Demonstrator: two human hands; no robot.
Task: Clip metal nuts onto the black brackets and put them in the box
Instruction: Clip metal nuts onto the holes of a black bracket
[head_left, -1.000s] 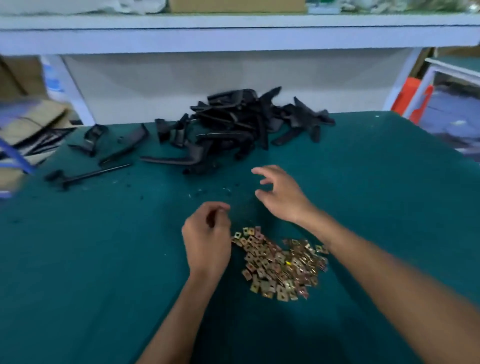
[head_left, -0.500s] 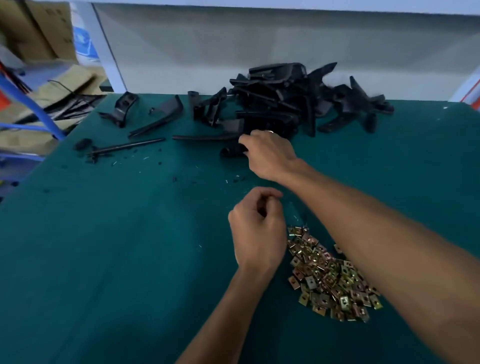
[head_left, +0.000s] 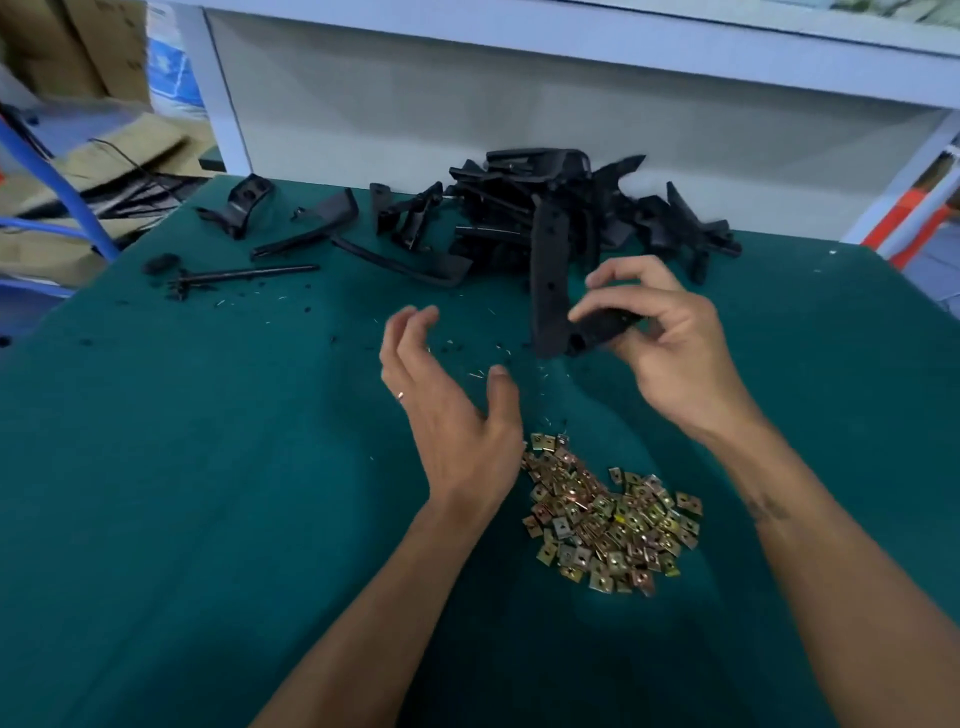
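My right hand (head_left: 670, 343) grips one black bracket (head_left: 550, 291) by its lower end and holds it upright above the green table (head_left: 208, 467). My left hand (head_left: 447, 410) hovers just left of it, fingers spread and relaxed, holding nothing I can see. A heap of small brass-coloured metal nuts (head_left: 608, 514) lies on the cloth between my forearms. A big pile of black brackets (head_left: 561, 208) sits at the table's far edge. No box is in view.
Loose black brackets (head_left: 322, 223) and a thin black rod (head_left: 244, 274) lie at the far left of the table, with small black crumbs around them. Cardboard (head_left: 83, 171) and a blue frame (head_left: 57, 182) stand off the left edge. A white shelf wall (head_left: 467, 104) backs the table.
My right hand has pulled a bracket out of the far pile and brought it toward me. My left hand has opened from its curled pose and moved up beside it.
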